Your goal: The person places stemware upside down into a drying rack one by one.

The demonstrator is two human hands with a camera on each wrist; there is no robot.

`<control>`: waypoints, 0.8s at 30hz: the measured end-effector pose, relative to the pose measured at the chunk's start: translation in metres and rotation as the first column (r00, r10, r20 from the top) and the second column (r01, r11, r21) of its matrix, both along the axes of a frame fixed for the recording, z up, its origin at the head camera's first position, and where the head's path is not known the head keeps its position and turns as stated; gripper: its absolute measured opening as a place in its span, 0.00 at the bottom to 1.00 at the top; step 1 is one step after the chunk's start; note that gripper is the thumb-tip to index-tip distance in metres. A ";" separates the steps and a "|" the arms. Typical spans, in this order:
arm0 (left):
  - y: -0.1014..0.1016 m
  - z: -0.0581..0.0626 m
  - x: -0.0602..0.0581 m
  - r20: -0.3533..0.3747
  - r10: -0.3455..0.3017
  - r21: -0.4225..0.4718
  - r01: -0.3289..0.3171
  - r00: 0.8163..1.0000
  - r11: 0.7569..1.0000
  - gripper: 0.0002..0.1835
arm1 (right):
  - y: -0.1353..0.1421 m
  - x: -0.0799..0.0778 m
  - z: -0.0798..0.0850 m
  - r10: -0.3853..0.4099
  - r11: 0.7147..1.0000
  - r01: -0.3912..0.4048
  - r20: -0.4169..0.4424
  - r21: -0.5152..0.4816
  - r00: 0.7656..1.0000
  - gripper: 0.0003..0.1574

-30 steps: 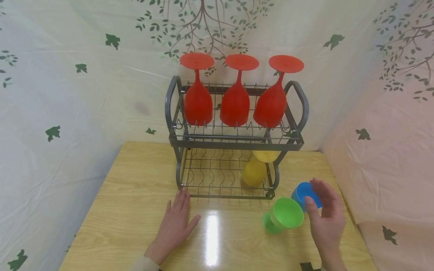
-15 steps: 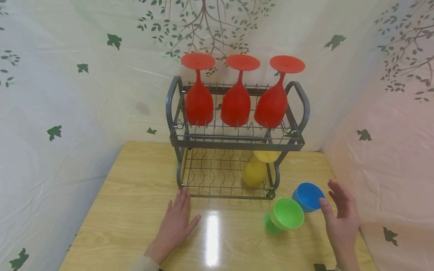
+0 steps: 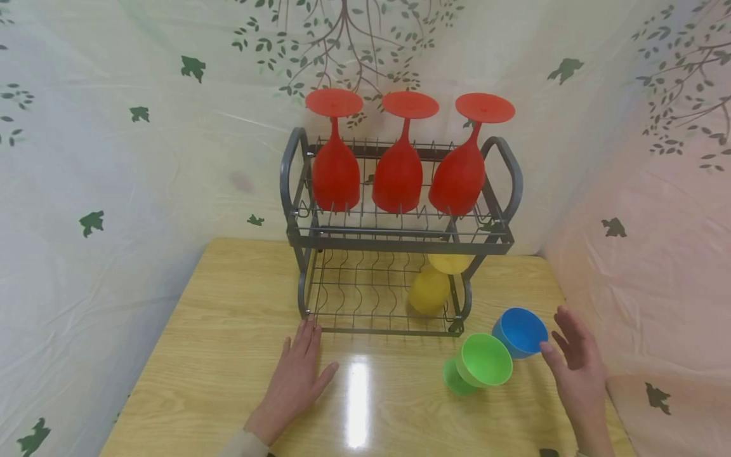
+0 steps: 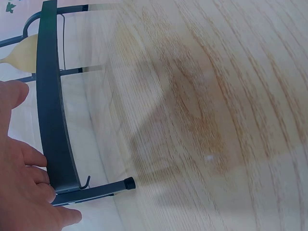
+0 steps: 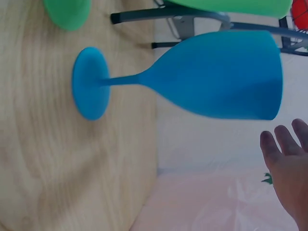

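Note:
A blue goblet [image 3: 520, 333] stands upright on the table, and its stem and round foot show in the right wrist view. My right hand [image 3: 579, 368] is just to its right, fingers spread and apart from the cup. A green goblet [image 3: 485, 360] stands in front of the blue one, to its left. Flat and outstretched, my left hand [image 3: 294, 381] has its fingertips at the front left corner of the dark two-tier dish rack [image 3: 400, 246]. It holds nothing.
Red goblets [image 3: 398, 178] stand upside down in a row on the rack's upper tier. One yellow goblet [image 3: 428, 292] is upside down at the right of the lower tier. Leaf-patterned sheeting [image 3: 143, 178] hangs behind and beside the wooden table [image 3: 194, 368].
My right hand has moved right, from in front of the blue goblet to beside it, leaving the cup in full view. The left hand stays where it was.

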State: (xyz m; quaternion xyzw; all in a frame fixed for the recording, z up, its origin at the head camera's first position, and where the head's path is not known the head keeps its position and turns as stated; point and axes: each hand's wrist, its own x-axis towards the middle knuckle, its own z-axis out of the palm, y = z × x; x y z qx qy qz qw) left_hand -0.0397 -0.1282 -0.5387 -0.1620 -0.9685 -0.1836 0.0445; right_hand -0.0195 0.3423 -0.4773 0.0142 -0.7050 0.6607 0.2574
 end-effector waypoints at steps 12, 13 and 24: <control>0.000 -0.002 -0.001 -0.007 0.001 0.004 -0.001 1.000 1.000 0.45 | 0.018 0.001 -0.022 0.101 0.989 -0.118 0.170 0.088 0.980 0.50; 0.000 -0.002 -0.001 -0.006 0.001 0.007 -0.001 1.000 1.000 0.45 | 0.019 0.001 -0.024 0.104 0.988 -0.121 0.173 0.096 0.980 0.50; 0.000 -0.001 0.000 -0.009 -0.005 0.023 0.006 1.000 1.000 0.45 | 0.023 -0.002 -0.040 0.133 0.981 -0.161 0.230 0.107 0.964 0.51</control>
